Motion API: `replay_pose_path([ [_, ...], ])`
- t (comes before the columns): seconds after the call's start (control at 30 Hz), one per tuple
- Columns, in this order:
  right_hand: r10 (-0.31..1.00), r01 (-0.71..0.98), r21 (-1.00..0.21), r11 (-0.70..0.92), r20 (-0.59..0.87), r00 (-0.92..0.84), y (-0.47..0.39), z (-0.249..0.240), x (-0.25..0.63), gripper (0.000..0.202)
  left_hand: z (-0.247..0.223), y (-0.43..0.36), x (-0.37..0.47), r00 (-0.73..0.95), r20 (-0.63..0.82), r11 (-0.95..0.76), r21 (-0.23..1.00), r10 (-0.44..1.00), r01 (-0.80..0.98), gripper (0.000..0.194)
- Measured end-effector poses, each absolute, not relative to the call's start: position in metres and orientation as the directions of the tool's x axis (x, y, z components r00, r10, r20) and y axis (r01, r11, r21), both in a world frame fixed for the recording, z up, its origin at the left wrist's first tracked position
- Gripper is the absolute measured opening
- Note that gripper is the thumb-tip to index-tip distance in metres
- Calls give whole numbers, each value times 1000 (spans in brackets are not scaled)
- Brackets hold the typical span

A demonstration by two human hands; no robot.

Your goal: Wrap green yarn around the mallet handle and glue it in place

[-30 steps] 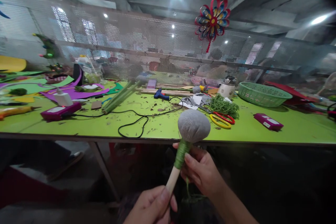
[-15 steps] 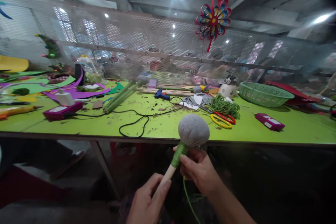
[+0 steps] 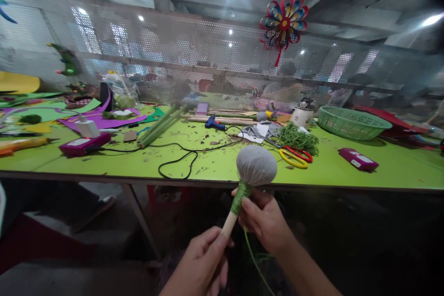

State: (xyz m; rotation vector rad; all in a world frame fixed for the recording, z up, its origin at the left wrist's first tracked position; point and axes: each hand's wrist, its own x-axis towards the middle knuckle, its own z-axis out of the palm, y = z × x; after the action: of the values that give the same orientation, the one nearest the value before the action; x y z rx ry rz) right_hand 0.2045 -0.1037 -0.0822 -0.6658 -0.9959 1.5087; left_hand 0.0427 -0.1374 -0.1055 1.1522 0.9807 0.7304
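Stick [image 3: 229,225] with a rounded grey fabric head [image 3: 256,165] and a green cord wrapping [image 3: 241,197] is being held tilted at the near edge of a green table [image 3: 215,167]. Its bare wood is being gripped low by the left hand [image 3: 204,256]; the wrapped neck is being pinched by the right hand [image 3: 265,222], beneath which a loose cord end [image 3: 252,254] is hanging. The head is looking soft and light, the shaft stiff; the wood would probably be best held, so the padding is not being squashed. Scissors [image 3: 294,153] and a cord heap [image 3: 299,139] are lying farther right.
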Motion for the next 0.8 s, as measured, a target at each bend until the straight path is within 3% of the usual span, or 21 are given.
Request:
replay_pose_path([
  [0.1, 987, -451, -891, 54, 116, -110, -101, -82, 205, 22, -111, -143, 43, 46, -8, -4, 965, 999, 264, 35],
  [0.17, 986, -436, -898, 56, 117, -116, -101, -81, 206, 23, -109, -148, 40, -1, 66, -62, 945, 998, 321, 34],
  [0.23, 985, -435, -899, 54, 120, -126, -103, -80, 208, 24, -103, -151, 38, 74, -16, -5, 964, 997, 265, 41],
  [0.37, 977, -457, -888, 48, 136, -162, -108, -79, 211, 25, -93, -153, 32, 393, -323, 331, 942, 861, 48, 54],
  [0.43, 972, -447, -893, 58, 153, -180, -111, -78, 213, 26, -93, -151, 29, 543, -370, 438, 899, 754, 4, 58],
  [0.53, 969, -418, -907, 54, 149, -196, -114, -79, 213, 28, -99, -150, 25, 612, -364, 450, 893, 702, 15, 61],
  [0.6, 974, -401, -915, 39, 125, -190, -113, -81, 212, 29, -102, -150, 26, 540, -382, 422, 905, 750, 54, 63],
  [0.67, 979, -386, -921, 51, 123, -163, -110, -84, 211, 29, -104, -152, 28, 342, -326, 304, 945, 881, 120, 57],
  [0.73, 982, -370, -926, 76, 134, -132, -107, -87, 210, 29, -103, -154, 30, 81, -119, 100, 972, 990, 212, 42],
  [0.8, 984, -356, -930, 86, 136, -119, -105, -89, 210, 29, -101, -155, 29, -35, 59, -47, 958, 998, 283, 29],
])
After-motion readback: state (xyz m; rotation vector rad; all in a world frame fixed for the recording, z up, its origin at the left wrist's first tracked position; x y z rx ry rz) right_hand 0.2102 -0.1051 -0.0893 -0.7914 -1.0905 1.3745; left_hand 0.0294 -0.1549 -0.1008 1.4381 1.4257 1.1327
